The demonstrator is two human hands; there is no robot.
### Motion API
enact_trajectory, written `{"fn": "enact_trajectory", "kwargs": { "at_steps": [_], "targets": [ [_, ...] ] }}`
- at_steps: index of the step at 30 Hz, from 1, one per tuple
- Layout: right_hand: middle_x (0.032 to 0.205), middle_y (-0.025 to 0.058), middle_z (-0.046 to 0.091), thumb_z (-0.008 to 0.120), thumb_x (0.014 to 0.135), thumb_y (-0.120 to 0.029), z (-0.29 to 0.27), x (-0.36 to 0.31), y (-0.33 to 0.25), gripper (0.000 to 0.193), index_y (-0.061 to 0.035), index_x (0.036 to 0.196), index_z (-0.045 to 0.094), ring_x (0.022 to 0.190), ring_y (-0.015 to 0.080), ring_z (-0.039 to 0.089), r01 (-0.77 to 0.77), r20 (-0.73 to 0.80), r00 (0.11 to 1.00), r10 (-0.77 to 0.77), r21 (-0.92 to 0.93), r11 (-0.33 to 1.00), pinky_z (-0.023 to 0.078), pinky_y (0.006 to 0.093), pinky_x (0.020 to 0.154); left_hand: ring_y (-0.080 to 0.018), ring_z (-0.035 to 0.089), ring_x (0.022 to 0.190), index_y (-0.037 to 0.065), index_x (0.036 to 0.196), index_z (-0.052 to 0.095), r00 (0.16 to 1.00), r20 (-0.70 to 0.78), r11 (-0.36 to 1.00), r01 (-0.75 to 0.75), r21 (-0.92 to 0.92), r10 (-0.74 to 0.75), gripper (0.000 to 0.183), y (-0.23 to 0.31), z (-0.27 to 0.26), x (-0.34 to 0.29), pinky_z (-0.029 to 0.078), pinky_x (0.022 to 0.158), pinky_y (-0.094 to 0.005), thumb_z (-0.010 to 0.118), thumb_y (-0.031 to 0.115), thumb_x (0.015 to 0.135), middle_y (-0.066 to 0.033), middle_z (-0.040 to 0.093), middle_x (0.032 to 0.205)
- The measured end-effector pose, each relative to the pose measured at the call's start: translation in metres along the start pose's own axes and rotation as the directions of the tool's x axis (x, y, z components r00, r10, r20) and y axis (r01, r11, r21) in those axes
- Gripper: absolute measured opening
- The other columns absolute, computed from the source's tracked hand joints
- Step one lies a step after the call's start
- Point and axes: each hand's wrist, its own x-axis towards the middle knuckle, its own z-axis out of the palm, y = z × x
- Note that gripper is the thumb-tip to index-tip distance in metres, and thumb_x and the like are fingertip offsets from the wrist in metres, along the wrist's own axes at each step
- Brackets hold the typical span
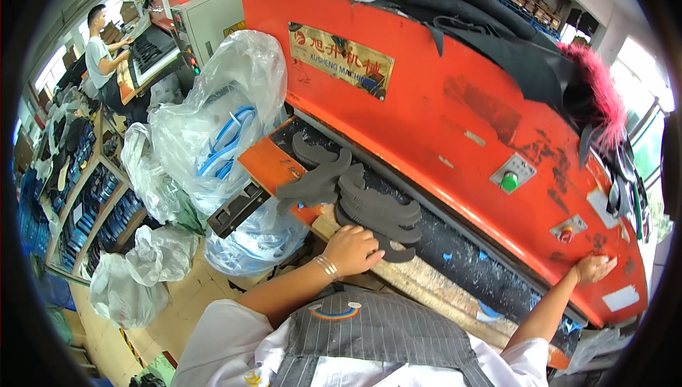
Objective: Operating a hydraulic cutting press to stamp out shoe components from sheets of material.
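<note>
My left hand (352, 250) is at the near edge of the machine bed, fingers curled at the end of a dark grey curved piece (398, 253). A metal bangle circles that wrist. Beyond it lies a fanned stack of dark grey curved pieces (376, 206), flat and foam-like. More of these pieces (312, 181) overlap at the bed's left end. My right hand (595, 270) lies against the red machine panel (455, 145) at the right, fingers stretched out and together, holding nothing. It is just below and right of a red button (565, 234).
A worn wooden board (433, 289) edges the black bed (462, 248), which has blue scraps on it. A green button (509, 181) is on the panel. Clear plastic bags (213, 131) stand at left, beside a rack (92, 209). A person (99, 56) works far left.
</note>
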Motion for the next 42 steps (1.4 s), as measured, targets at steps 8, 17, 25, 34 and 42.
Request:
{"fn": "enact_trajectory", "kwargs": {
  "at_steps": [8,17,25,34,42],
  "targets": [
    [0.104,0.0205,0.065,0.065,0.084,-0.018,-0.065,0.005,-0.123,0.03,0.0048,0.104,0.063,0.098,0.037,0.061,-0.017,-0.04,0.999,0.02,0.08,0.997,0.048,0.0449,0.089,-0.0244,0.056,0.084,0.011,0.07,0.064,0.997,-0.032,0.992,0.068,0.107,-0.065,0.019,0.007,0.01,-0.005,0.043,0.078,-0.038,0.062,0.028,0.08,-0.0048,0.057,0.077],
    [0.117,0.0117,0.057,0.063,0.088,-0.007,-0.199,-0.056,-0.386,0.032,-0.0017,0.119,0.057,0.112,0.0242,0.052,-0.483,0.643,0.737,-0.207,0.716,0.504,0.039,0.0373,0.099,-0.0247,0.055,0.081,0.01,0.067,0.064,0.998,-0.021,0.996,0.061,0.07,-0.059,0.016,-0.007,0.018,-0.016,0.042,0.073,-0.0387,0.061,0.023,0.076,-0.0044,0.056,0.074],
    [0.107,0.0152,0.063,0.068,0.086,-0.016,-0.234,-0.117,-0.445,0.041,-0.0038,0.123,0.056,0.098,0.027,0.06,-0.726,0.893,0.187,-0.41,0.407,0.555,0.048,0.0385,0.087,-0.0294,0.064,0.078,0.008,0.069,0.07,0.867,0.482,0.992,-0.096,-0.087,0.127,0.024,-0.014,-0.008,-0.064,0.05,0.072,-0.0427,0.057,0.027,0.074,-0.0101,0.065,0.077],
    [0.122,0.0287,0.048,0.065,0.084,-0.045,-0.301,-0.129,-0.584,0.074,-0.0089,0.141,0.038,0.118,0.0446,0.049,-0.178,0.865,-0.216,-0.452,0.42,0.89,0.05,0.0458,0.09,-0.0326,0.056,0.114,0.002,0.129,0.046,0.997,-0.031,0.988,0.073,-0.137,-0.077,0.05,-0.089,-0.081,-0.019,0.04,0.101,-0.0428,0.06,0.012,0.082,-0.0179,0.06,0.121],
    [0.101,0.012,0.064,0.063,0.089,-0.026,-0.318,-0.076,-0.529,0.056,-0.0013,0.136,0.045,0.081,0.0187,0.062,-0.924,0.823,-0.374,-0.428,-0.289,0.251,0.049,0.0297,0.06,-0.0306,0.046,0.129,-0.006,0.135,0.039,0.977,0.211,0.999,0.031,-0.013,-0.027,0.06,-0.12,-0.094,-0.052,0.03,0.111,-0.0439,0.059,0.024,0.087,-0.0224,0.05,0.135]
  ]
}}
